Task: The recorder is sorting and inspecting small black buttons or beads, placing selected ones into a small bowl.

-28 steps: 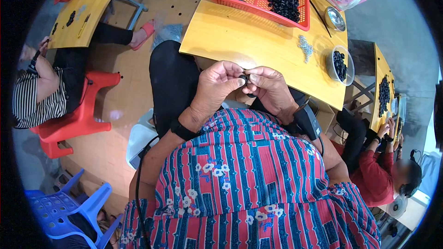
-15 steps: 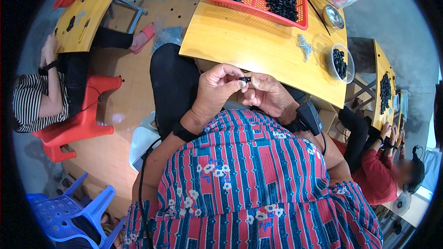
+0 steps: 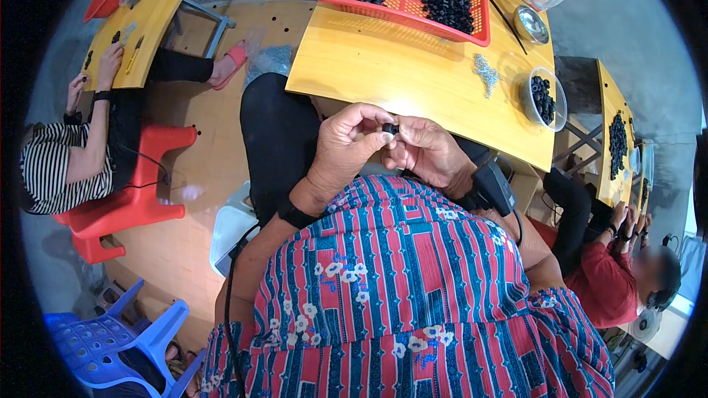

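Note:
Just off the table's near edge, my two hands meet in front of my body. Between the thumb and fingers of my left hand (image 3: 350,140) is a small black ring-shaped part (image 3: 390,129). My right hand (image 3: 428,146) pinches at the same part from the other side, its thumb and forefinger closed at it. Whether a smaller piece sits in those fingertips is too small to tell. On the yellow table (image 3: 354,59) beyond lie a red plastic basket (image 3: 472,35) of black parts and a small pile of shiny metal pieces (image 3: 485,75).
A clear tub (image 3: 562,107) of black parts stands at the table's right edge, with a metal bowl (image 3: 531,26) and a dark stick (image 3: 507,24) behind it. People work at tables on both sides. A red stool (image 3: 158,151) and blue chair (image 3: 96,339) stand left.
My hands stay together; the black part has turned slightly between my fingers. At left, the other person's hands have moved apart, one reaching farther over their table.

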Tool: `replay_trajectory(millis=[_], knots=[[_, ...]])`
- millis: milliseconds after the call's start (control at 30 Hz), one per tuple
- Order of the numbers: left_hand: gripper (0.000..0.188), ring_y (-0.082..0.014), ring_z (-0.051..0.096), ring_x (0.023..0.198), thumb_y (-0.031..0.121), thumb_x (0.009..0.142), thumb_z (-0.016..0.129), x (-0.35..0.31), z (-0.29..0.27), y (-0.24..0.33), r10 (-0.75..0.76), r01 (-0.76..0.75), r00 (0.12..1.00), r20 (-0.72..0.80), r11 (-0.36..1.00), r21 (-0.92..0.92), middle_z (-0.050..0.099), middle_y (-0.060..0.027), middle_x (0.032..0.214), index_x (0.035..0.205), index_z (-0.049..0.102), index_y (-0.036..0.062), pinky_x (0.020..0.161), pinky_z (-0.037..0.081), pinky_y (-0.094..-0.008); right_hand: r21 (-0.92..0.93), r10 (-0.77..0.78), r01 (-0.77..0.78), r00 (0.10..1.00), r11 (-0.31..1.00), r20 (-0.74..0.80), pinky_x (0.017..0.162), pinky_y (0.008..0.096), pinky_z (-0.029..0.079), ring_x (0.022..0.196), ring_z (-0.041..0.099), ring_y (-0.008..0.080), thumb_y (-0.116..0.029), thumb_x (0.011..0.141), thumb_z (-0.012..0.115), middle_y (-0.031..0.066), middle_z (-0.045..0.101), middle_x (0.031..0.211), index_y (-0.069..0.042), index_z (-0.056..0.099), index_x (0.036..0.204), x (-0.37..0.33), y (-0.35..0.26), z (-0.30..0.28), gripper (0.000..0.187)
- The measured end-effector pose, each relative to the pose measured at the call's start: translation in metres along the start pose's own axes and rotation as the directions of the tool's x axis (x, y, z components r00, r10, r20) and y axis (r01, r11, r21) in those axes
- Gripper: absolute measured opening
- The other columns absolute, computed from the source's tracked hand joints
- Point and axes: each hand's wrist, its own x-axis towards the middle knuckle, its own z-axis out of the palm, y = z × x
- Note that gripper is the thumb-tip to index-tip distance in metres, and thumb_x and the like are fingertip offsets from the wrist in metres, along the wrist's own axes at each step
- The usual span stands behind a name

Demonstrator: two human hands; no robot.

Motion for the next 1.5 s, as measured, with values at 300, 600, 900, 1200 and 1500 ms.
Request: replay_trajectory(millis=[300,600,900,1200,1500], knots=[[0.042,-0.0089,0.060,0.076,0.005,0.083,0.063,0.002,-0.002,-0.001,-0.137,0.138,0.990,-0.031,0.989,0.043,0.054,-0.0043,0.091,0.122,0.048,-0.0042,0.067,0.051,-0.0206,-0.642,-0.130,0.024,0.984,0.766,-0.118,0.067,0.0234,0.047,0.072,0.053,0.0061,-0.013,0.093,0.047,0.0020,0.055,0.081,-0.002,0.050,0.105,-0.001,-0.016,0.018,0.016],[0.056,-0.0114,0.056,0.093,0.022,0.087,0.063,-0.001,0.002,-0.001,-0.135,0.099,0.983,0.127,0.962,0.254,0.055,-0.0091,0.108,0.129,0.039,-0.0054,0.080,0.049,-0.0236,-0.855,-0.314,0.203,0.948,0.477,0.050,0.075,0.0272,0.045,0.079,0.054,0.0149,-0.010,0.087,0.051,0.0064,0.056,0.084,0.001,0.051,0.102,-0.002,-0.014,0.023,0.018],[0.052,-0.0126,0.057,0.094,0.025,0.088,0.062,-0.002,0.004,0.010,-0.101,0.057,0.989,0.108,0.933,0.354,0.057,-0.0085,0.103,0.126,0.044,-0.0052,0.080,0.049,-0.0255,-0.842,-0.319,0.197,0.947,0.502,0.032,0.073,0.0276,0.045,0.078,0.052,0.0148,-0.011,0.086,0.051,0.0075,0.056,0.084,0.001,0.053,0.102,-0.002,-0.011,0.021,0.019],[0.048,-0.0119,0.053,0.097,0.017,0.088,0.060,0.000,0.007,0.010,-0.057,0.019,0.994,0.091,0.928,0.372,0.052,-0.0078,0.108,0.128,0.043,-0.0042,0.085,0.046,-0.0250,-0.859,-0.391,0.272,0.916,0.435,0.092,0.073,0.0276,0.045,0.079,0.051,0.0139,-0.008,0.086,0.050,0.0068,0.055,0.087,0.001,0.053,0.100,0.002,-0.012,0.025,0.018],[0.039,-0.0101,0.053,0.091,0.012,0.089,0.057,-0.004,0.010,0.016,-0.110,0.076,0.992,0.064,0.916,0.394,0.053,-0.0061,0.098,0.123,0.048,-0.0048,0.079,0.047,-0.0239,-0.828,-0.358,0.193,0.934,0.527,-0.011,0.072,0.0256,0.046,0.077,0.053,0.0121,-0.002,0.085,0.050,0.0059,0.056,0.084,0.002,0.053,0.103,-0.002,-0.005,0.026,0.019]])
